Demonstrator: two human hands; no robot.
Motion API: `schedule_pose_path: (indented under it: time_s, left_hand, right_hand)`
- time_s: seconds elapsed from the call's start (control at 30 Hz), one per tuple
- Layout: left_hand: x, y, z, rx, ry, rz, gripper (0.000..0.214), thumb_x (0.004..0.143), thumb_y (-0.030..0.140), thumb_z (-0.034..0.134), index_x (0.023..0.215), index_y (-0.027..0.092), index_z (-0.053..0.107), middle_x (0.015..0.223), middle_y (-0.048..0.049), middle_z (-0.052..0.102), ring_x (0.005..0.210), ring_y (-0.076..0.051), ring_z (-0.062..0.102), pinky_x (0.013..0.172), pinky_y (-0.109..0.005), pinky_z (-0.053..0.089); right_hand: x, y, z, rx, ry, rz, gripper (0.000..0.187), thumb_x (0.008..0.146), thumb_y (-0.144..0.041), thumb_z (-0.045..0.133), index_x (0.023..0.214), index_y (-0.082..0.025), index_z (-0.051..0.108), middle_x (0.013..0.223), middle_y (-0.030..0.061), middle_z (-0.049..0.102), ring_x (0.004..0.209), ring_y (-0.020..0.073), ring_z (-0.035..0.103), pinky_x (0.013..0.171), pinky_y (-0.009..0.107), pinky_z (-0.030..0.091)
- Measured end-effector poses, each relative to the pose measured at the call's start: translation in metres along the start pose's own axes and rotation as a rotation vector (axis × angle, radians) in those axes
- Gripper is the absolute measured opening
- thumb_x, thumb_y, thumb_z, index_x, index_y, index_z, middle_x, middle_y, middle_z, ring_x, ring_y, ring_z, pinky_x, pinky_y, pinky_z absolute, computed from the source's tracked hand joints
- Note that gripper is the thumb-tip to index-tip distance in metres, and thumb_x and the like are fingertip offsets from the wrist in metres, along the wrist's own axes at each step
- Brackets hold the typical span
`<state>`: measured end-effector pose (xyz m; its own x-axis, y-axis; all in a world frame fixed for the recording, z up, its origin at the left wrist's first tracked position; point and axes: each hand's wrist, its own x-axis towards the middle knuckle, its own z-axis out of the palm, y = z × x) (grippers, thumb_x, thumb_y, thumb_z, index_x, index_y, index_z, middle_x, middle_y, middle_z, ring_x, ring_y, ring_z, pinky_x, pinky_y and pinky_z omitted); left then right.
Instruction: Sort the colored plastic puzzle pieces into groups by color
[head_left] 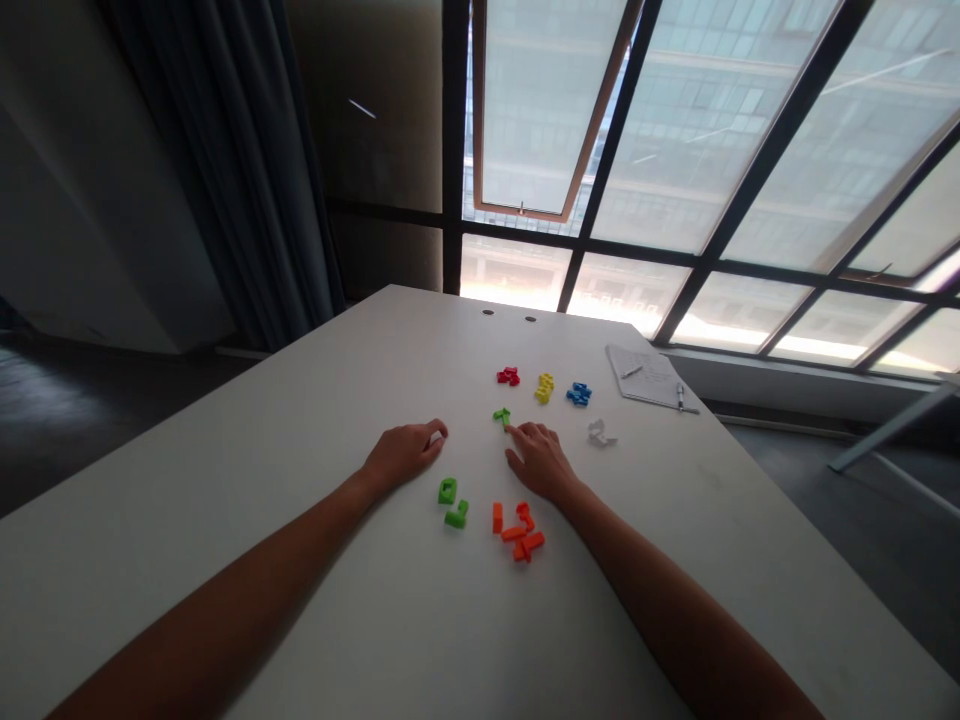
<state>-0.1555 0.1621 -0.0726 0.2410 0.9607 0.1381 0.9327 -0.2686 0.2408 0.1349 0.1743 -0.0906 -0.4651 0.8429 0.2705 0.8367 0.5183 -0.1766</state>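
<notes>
Right hand (540,462) open, fingertip just beside a green plastic puzzle piece (501,416) on a white table (225,520).
Left hand (403,453) loosely curled, nothing visible in it; notepad (646,376) writing too small to read.

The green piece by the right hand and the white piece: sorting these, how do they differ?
The green piece is bright, at the right hand's index fingertip; the white piece is pale, further right, apart from the hand. Both are small angular pieces on the white table.
</notes>
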Motion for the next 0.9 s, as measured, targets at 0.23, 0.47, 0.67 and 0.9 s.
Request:
schedule_pose_path:
  time_s: [0.23, 0.47, 0.67, 0.9]
  left_hand:
    - [-0.001, 0.002, -0.002, 0.006, -0.009, -0.009, 0.029, 0.097, 0.041, 0.043, 0.112, 0.029, 0.065, 0.086, -0.0018, 0.074, 0.075, -0.019, 0.067, 0.069, -0.027, 0.043]
    - [-0.001, 0.003, -0.003, -0.001, 0.01, 0.011, 0.028, 0.098, 0.04, 0.043, 0.112, 0.03, 0.065, 0.084, -0.0006, 0.073, 0.073, -0.019, 0.066, 0.068, -0.027, 0.042]
    - [-0.001, 0.003, -0.002, 0.023, 0.011, 0.002, 0.028, 0.097, 0.04, 0.044, 0.111, 0.03, 0.065, 0.084, -0.0009, 0.073, 0.073, -0.019, 0.066, 0.065, -0.027, 0.04]
    - [-0.001, 0.003, -0.002, 0.005, 0.009, 0.003, 0.027, 0.097, 0.041, 0.044, 0.11, 0.029, 0.065, 0.084, -0.0012, 0.073, 0.072, -0.019, 0.067, 0.064, -0.027, 0.041]
  right_hand:
    - [-0.004, -0.01, -0.009, 0.168, 0.088, -0.242, 0.035, 0.098, -0.021, 0.056, 0.132, -0.026, 0.065, 0.116, 0.0101, 0.067, 0.109, 0.024, 0.056, 0.098, 0.042, 0.04]
    - [-0.008, -0.045, -0.023, 0.393, -0.025, -0.635, 0.034, 0.091, -0.012, 0.06, 0.114, -0.032, 0.076, 0.099, 0.0025, 0.07, 0.096, 0.0191, 0.058, 0.095, 0.038, 0.04]
    - [-0.01, -0.052, -0.03, 0.363, -0.151, -0.642, 0.04, 0.088, -0.009, 0.06, 0.115, -0.034, 0.076, 0.097, 0.0028, 0.071, 0.095, 0.0196, 0.058, 0.092, 0.037, 0.041]
    - [-0.002, -0.024, -0.028, 0.381, -0.12, -0.53, 0.038, 0.084, -0.004, 0.06, 0.102, -0.031, 0.081, 0.086, 0.0012, 0.071, 0.088, 0.0173, 0.059, 0.087, 0.033, 0.042]
